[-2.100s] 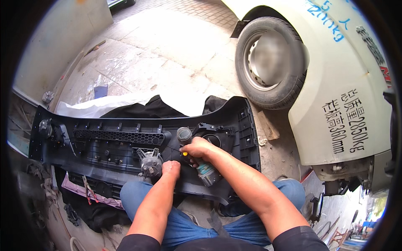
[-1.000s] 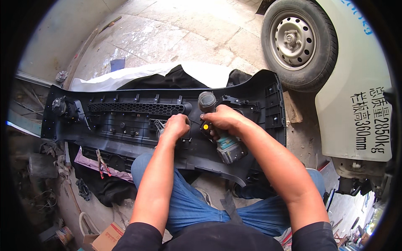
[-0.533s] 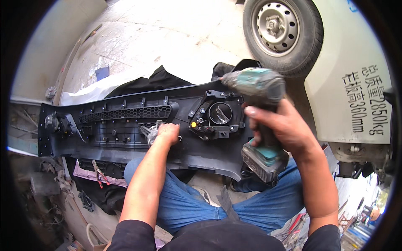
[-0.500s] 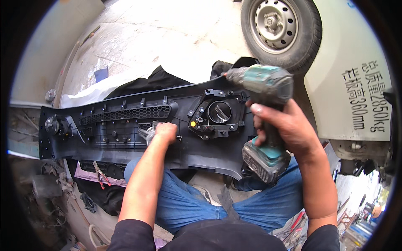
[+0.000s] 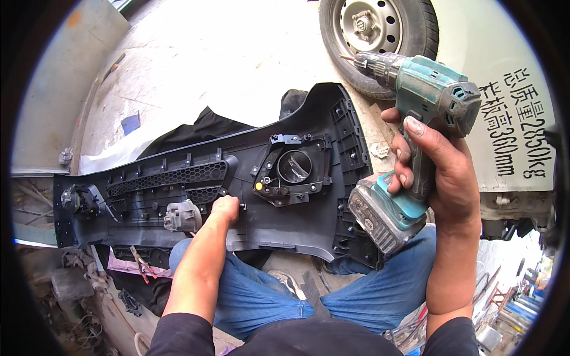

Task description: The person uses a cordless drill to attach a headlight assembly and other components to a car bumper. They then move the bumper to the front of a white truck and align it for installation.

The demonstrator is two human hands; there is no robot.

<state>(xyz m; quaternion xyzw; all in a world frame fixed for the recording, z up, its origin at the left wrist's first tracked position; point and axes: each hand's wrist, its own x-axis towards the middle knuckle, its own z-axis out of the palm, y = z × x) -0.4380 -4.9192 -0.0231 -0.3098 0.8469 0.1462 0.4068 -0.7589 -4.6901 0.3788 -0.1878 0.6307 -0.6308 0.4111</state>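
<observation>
My right hand [image 5: 442, 157] is wrapped round the grip of a teal and black cordless drill [image 5: 430, 83]. The drill is raised over the right end of a black plastic bumper [image 5: 279, 231], its bit pointing left and away. The bumper lies inner side up across my knees. Over its middle, my left hand [image 5: 225, 209] is closed, its fingertips hidden below. A grey round housing [image 5: 183, 216], like a fog lamp, sits right beside that hand and appears held by it. To the right is a round opening [image 5: 295, 166] within a black bracket carrying a yellow dot.
A wheel [image 5: 380, 41] stands beyond the bumper's right end, beside a pale vehicle panel [image 5: 499, 59]. Black cloth [image 5: 202, 127] lies behind the bumper. Red-handled pliers [image 5: 142, 264] rest on a pink strip at the near left. Tools and scrap crowd the lower right.
The drill has gone up and right and now tilts upward. My left hand has moved nearer to me, and the grey housing beside it has turned and shifted left. The view has shifted slightly.
</observation>
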